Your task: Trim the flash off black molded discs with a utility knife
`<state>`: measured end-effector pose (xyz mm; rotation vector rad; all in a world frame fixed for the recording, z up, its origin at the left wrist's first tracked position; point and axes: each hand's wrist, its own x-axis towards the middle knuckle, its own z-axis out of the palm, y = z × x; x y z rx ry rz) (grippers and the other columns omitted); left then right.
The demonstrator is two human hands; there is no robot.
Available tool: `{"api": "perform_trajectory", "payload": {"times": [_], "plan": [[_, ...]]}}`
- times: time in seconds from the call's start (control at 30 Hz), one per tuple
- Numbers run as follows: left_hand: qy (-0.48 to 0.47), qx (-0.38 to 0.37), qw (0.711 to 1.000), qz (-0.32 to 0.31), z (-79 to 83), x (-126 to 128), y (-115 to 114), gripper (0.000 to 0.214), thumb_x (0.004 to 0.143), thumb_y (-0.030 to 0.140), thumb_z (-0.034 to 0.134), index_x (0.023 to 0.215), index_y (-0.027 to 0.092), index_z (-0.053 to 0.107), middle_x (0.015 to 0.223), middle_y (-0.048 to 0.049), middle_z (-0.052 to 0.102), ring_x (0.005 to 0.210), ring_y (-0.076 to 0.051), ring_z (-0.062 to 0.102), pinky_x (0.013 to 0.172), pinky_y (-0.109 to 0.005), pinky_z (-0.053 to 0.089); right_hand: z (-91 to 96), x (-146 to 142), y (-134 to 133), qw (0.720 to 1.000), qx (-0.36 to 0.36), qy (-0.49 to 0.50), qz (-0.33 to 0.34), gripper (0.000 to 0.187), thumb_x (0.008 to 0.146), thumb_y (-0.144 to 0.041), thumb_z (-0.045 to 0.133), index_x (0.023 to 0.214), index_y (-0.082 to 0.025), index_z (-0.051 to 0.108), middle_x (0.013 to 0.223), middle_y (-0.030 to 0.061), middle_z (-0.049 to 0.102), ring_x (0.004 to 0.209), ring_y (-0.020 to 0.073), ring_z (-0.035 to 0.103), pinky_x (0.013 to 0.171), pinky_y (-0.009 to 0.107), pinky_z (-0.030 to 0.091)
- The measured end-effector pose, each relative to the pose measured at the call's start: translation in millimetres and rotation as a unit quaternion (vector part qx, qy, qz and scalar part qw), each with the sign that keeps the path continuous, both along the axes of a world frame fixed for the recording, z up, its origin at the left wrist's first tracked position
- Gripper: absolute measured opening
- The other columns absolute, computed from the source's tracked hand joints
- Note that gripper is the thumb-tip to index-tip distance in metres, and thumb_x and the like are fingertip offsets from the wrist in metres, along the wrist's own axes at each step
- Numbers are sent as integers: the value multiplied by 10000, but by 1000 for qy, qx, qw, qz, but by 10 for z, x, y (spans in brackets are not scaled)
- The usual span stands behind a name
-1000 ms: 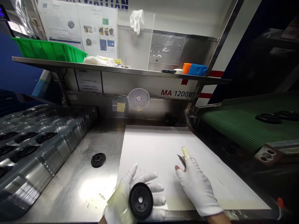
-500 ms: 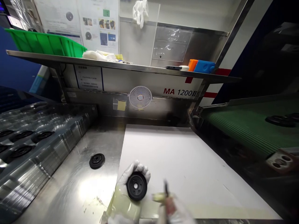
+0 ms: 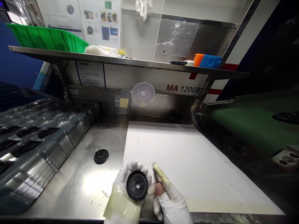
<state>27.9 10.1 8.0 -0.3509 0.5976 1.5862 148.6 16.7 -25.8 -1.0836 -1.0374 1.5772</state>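
Note:
My left hand (image 3: 120, 180), in a white glove with yellowish tape round the wrist, is closed around a black round grooved wheel (image 3: 137, 185). The wheel's flat face, with a hole in its middle, is turned up towards me. Just to the right, my right hand (image 3: 171, 200) is gloved too, with the thumb tip bare and yellowish tape on the index finger. Pinched between them is a thin dark tool (image 3: 155, 176), mostly hidden, its kind unclear. A second black wheel (image 3: 101, 156) lies on the steel bench, left of my hands.
White paper (image 3: 187, 161) covers the bench's right part. Stacked clear trays (image 3: 70, 137) with black wheels stand left. A green conveyor (image 3: 247, 124) runs at right, carrying a black part. Above hangs a shelf (image 3: 140, 62) with a green bin (image 3: 49, 39); a small fan (image 3: 143, 94) sits below it.
My right hand, blurred before, has turned and come closer to the wheel; the tool's dark tip no longer sticks up. The wheel stays in my left hand. The view has shifted slightly.

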Motion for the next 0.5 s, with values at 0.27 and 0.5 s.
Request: {"api": "perform_trajectory", "payload": {"times": [0.27, 0.5], "plan": [[-2, 45, 998, 49, 6, -19, -38, 294, 703, 66, 638, 987, 136, 620, 869, -65, 654, 842, -187, 639, 814, -370, 521, -152, 491, 179, 985, 48, -135, -92, 406, 764, -372, 615, 1146, -236, 598, 900, 22, 659, 612, 125, 547, 591, 234, 467], [-4, 41, 997, 72, 48, 19, -100, 305, 704, 79, 626, 1008, 89, 605, 1039, -171, 643, 1029, -288, 593, 820, -388, 533, 149, 286, -70, 998, 48, 33, -14, 461, 702, -510, 681, 1066, -228, 649, 990, 90, 669, 897, 258, 624, 786, 365, 510]]}}
